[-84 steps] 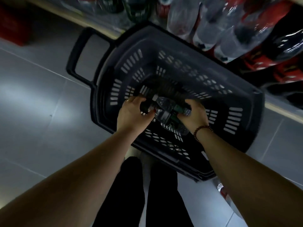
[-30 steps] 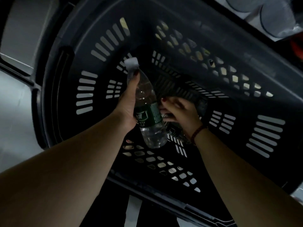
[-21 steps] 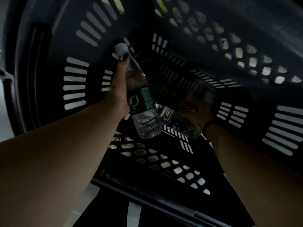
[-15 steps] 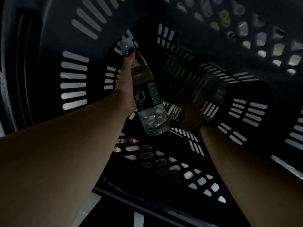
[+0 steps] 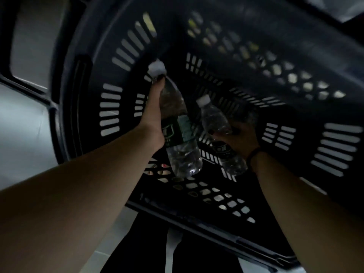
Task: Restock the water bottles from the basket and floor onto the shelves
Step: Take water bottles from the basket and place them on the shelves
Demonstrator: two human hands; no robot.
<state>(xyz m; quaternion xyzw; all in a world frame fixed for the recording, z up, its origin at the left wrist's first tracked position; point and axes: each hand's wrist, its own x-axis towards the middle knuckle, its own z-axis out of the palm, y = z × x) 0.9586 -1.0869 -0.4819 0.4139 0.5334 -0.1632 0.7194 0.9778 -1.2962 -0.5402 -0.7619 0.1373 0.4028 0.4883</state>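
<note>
Down inside the dark plastic basket (image 5: 275, 42) our left hand (image 5: 154, 117) is wrapped round a green-labelled water bottle (image 5: 182, 138), one of its fingers (image 5: 160, 83) stretched up towards the white cap. Our right hand (image 5: 240, 138) curls round a second water bottle (image 5: 216, 123), cap up, just beside the first. Both bottles sit below the rim. We judge the risk lies in the lift: the two bottles may knock together or catch the slotted wall, and smooth plastic could slide through a one-handed hold and drop onto the floor (image 5: 23, 125). In this poor light we could also misjudge the rim
</note>
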